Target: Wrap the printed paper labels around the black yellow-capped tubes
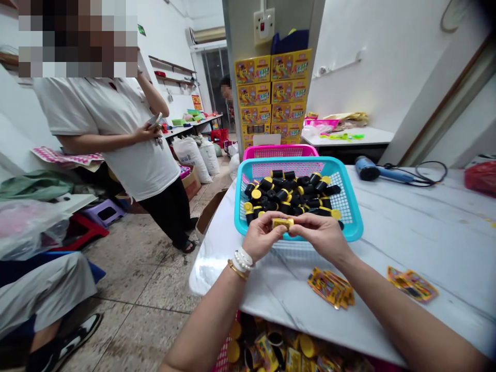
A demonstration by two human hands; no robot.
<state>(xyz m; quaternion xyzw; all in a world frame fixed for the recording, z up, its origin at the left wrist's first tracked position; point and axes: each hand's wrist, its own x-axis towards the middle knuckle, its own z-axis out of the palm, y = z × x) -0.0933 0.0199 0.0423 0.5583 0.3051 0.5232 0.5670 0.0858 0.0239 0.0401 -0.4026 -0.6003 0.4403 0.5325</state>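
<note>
My left hand (262,235) and my right hand (320,232) meet over the near rim of a turquoise plastic basket (241,206). Between their fingertips they pinch a small yellow piece (282,223), partly covered by the fingers; its exact kind I cannot make out. Inside the basket lie many short black cylinders with yellow caps (284,195). Under my right forearm, a fanned pile of orange-yellow printed packets (331,288) rests on the white marbled table (271,274). A second small pile of printed packets (413,284) is farther right.
Below the table edge, a pink basket (222,356) holds capped cylinders and packets. Yellow printed boxes (253,95) are stacked behind a pink basket (282,151). A blue corded tool (382,170) lies at right. A person (116,129) stands at left; another person's leg (46,294) shows lower left.
</note>
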